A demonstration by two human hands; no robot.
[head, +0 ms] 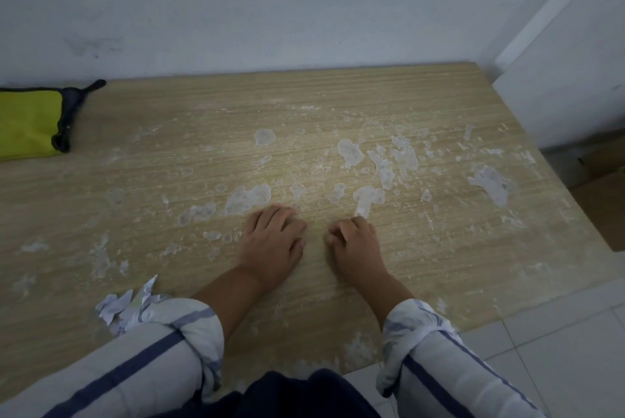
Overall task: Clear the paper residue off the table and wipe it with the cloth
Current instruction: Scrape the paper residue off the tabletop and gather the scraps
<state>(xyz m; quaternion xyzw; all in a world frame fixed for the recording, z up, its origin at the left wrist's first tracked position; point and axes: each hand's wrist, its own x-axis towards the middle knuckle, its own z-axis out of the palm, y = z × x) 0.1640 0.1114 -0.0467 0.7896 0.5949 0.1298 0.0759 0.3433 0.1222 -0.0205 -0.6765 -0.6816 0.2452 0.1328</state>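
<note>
— At the near middle of the table (162,120): how do the hands lie?
— Your right hand (355,245) has its fingers curled under, with the tips against the lower end of a chalky white patch of paper residue (368,198). Whether they pinch a flake, I cannot tell. Your left hand (274,242) lies flat just beside it, fingers loosely spread and holding nothing, its tips at the edge of another patch.
— And the other patches?
— Thin, ragged, dried-on blotches scatter over the pale wood-grain top, thickest toward your right. Torn, crumpled paper scraps (123,307) sit near the front edge, by your rolled, striped left sleeve (189,333).
— The cloth (27,123)?
— Yellow with dark binding and a small loop, it lies flat at the far left by the wall (304,12), well apart from both hands.
</note>
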